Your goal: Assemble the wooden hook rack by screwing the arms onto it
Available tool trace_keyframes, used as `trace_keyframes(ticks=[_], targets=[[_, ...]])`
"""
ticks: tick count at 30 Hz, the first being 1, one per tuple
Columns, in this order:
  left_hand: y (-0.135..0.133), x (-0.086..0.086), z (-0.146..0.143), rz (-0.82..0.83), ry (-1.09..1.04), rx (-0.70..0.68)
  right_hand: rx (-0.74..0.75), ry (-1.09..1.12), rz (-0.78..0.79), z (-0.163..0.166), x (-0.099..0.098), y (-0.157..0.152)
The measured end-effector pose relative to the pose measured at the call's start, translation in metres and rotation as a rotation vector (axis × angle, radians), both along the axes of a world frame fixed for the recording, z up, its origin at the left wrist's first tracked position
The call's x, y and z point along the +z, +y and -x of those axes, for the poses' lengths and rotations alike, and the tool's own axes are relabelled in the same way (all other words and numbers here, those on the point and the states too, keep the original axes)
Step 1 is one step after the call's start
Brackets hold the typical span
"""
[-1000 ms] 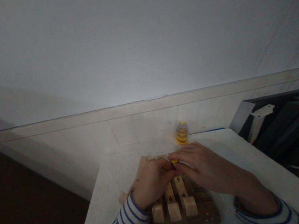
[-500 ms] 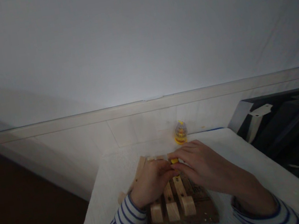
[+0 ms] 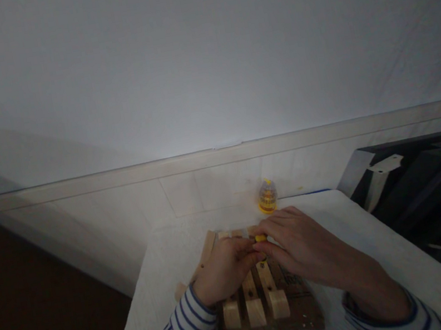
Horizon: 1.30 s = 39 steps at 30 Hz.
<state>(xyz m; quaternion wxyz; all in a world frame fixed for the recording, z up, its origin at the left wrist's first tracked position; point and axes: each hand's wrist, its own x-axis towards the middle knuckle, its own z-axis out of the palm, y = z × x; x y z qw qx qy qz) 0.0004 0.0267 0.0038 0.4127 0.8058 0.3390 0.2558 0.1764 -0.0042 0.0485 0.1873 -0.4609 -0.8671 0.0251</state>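
Observation:
My right hand [image 3: 292,237] pinches a small yellow-handled screwdriver [image 3: 260,237] between thumb and fingers. My left hand [image 3: 224,265] is closed too, its thumb and fingertips meeting around the lower part of the same screwdriver; the tip is hidden. Both hands are above the right one of several light wooden strips [image 3: 266,277], which has dark screw holes and a rounded block [image 3: 279,304] at its near end. These strips lie side by side on a brown board [image 3: 300,315] with dark print, partly covered by my hands.
A clear dome-shaped case with a yellow base [image 3: 267,199] stands at the back of the white table [image 3: 145,324], near the wall. Another wooden strip [image 3: 208,248] slants on the left. Dark panels and a white bracket [image 3: 378,175] are beyond the right edge.
The yellow handle has turned slightly between my right fingers and shifted a little to the right. Both hands stay in nearly the same place over the wooden strip.

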Motion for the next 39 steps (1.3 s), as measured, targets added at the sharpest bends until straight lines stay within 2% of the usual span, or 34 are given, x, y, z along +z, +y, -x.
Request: trace_keyframes(ticks=[8, 16, 26, 39], targets=[[-0.003, 0.002, -0.004, -0.021, 0.043, 0.119, 0.004, 0.007, -0.024, 0.002, 0.0, -0.001], [-0.003, -0.002, -0.004, 0.01, 0.02, 0.147, 0.047, 0.099, -0.019, -0.003, -0.001, -0.001], [-0.002, -0.007, -0.008, 0.145, -0.085, 0.141, 0.109, 0.132, 0.037, -0.006, 0.002, 0.0], [-0.002, 0.0, -0.003, 0.051, -0.02, 0.125, 0.094, 0.084, 0.009, -0.003, -0.002, 0.002]])
